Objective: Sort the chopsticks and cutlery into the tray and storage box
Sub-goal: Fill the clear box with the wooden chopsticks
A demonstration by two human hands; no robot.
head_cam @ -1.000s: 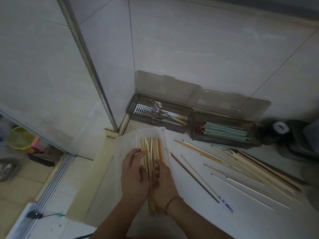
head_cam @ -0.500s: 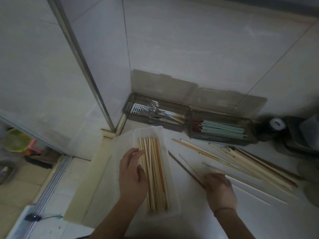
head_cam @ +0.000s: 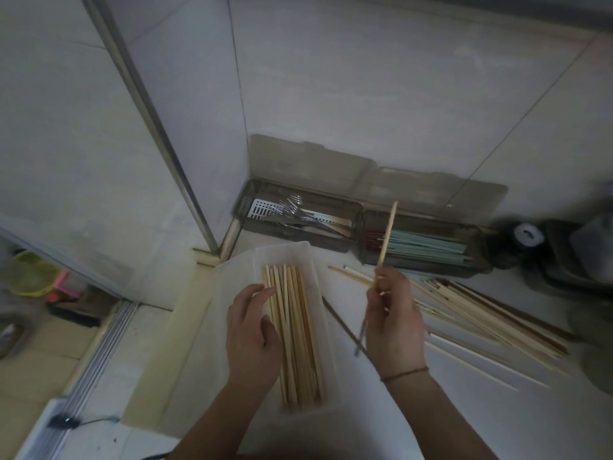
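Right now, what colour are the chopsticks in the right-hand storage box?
Mostly pale green chopsticks, clearest in the head view.

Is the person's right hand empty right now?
No, the right hand is pinching a pale wooden chopstick that sticks up toward the wall.

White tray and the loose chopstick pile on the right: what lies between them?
In the head view, a dark chopstick lies on the counter between the white tray and the loose pile; the right hand hovers above, pinching one chopstick.

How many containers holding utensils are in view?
3: the white tray under the left hand; the cutlery box in the wall corner; the box of green chopsticks right of it.
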